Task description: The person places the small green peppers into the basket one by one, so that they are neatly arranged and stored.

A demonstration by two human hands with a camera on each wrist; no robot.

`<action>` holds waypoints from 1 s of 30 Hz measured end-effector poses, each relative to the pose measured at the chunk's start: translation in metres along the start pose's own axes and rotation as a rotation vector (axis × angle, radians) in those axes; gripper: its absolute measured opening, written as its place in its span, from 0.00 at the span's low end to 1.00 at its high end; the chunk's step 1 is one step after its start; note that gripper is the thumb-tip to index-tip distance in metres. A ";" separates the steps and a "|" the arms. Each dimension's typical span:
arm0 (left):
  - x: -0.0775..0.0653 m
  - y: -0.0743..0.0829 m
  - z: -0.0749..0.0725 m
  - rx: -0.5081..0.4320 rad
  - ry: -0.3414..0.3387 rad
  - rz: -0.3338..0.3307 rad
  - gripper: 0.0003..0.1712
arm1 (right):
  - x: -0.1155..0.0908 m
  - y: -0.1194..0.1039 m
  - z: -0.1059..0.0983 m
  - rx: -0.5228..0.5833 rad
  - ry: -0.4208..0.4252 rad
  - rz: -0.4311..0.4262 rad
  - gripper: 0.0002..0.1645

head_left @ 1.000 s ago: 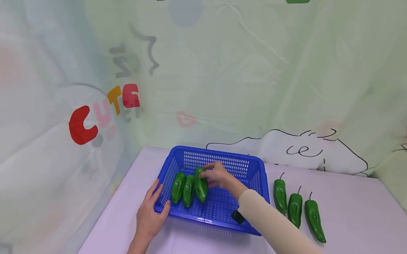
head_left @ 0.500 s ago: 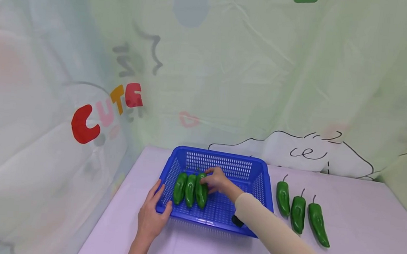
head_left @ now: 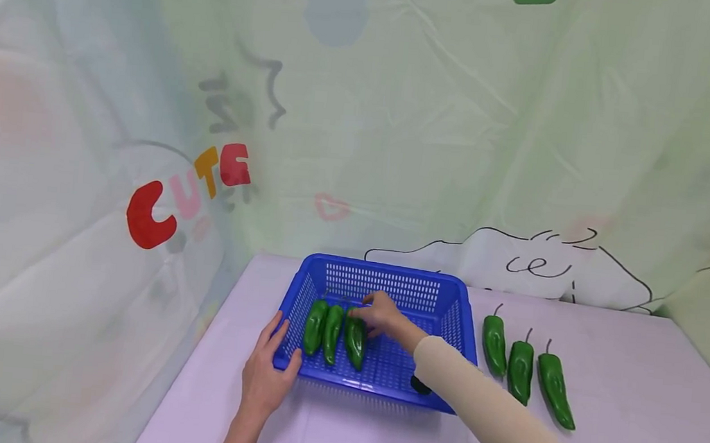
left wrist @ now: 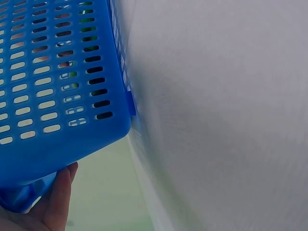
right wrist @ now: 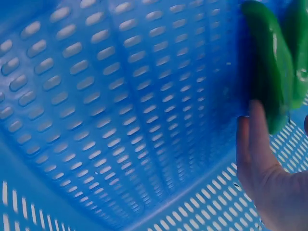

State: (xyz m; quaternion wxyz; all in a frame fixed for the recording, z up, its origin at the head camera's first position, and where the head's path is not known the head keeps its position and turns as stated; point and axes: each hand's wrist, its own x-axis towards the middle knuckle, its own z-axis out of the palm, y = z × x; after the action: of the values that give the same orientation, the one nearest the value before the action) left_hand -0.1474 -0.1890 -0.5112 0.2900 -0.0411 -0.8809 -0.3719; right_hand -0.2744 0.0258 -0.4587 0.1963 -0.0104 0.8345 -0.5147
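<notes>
Three green peppers lie side by side in the left half of a blue plastic basket (head_left: 379,392). Over the stem end of the rightmost pepper (head_left: 355,347) is my right hand (head_left: 382,315). The right wrist view shows its fairly straight fingers (right wrist: 257,134) at one side of that pepper (right wrist: 274,57), with the thumb partly cut off at the frame's edge. My left hand (head_left: 266,374) grips the basket's front left corner, thumb at the front rim and fingers along the left side. In the left wrist view, its fingers (left wrist: 60,197) curl at the blue rim.
To the right of the basket, three more green peppers (head_left: 520,370) lie on the white table (head_left: 629,396), stems pointing away. A printed curtain (head_left: 398,148) hangs behind the table and along its left side.
The rightmost pepper in the basket has come down onto the floor beside the other two, then shifted slightly right and nearer, widening the gap. My left hand stays at the basket corner.
</notes>
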 end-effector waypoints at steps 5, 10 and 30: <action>-0.001 -0.001 -0.001 -0.006 -0.016 -0.023 0.34 | -0.008 -0.012 -0.013 0.016 -0.012 -0.015 0.33; -0.002 0.001 -0.003 -0.008 -0.011 -0.021 0.34 | -0.017 -0.025 -0.028 0.076 -0.035 -0.021 0.34; -0.002 0.001 -0.001 -0.007 -0.004 0.006 0.34 | -0.074 -0.003 -0.164 0.106 -0.008 -0.122 0.35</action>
State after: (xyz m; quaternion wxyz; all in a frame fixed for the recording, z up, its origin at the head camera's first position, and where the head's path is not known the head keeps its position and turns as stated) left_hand -0.1451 -0.1881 -0.5109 0.2891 -0.0454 -0.8801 -0.3739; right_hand -0.2620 0.1811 -0.3685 0.1682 -0.0527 0.8031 -0.5692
